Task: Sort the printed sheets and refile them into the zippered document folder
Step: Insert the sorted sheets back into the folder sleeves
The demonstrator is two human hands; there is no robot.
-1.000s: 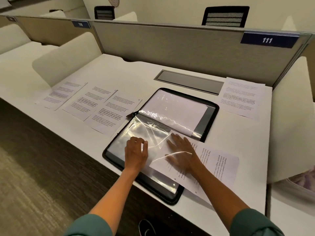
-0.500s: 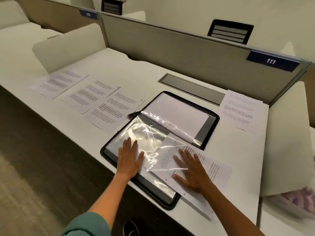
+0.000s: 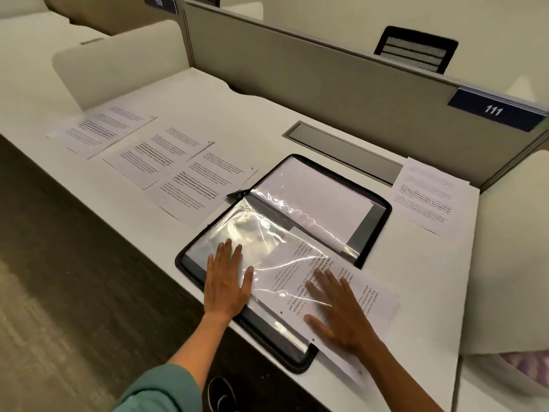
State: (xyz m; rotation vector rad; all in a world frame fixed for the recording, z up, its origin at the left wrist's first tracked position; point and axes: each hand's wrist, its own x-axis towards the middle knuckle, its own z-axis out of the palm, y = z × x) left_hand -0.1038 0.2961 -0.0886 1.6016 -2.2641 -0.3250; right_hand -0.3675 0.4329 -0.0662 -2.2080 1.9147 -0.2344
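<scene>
Now both grips flat, fingers straight: left hand (image 3: 227, 285) on folder (image 3: 375, 203) sleeve (image 3: 237, 230), right hand (image 3: 338, 310) pressing sheet (image 3: 377, 301).
</scene>
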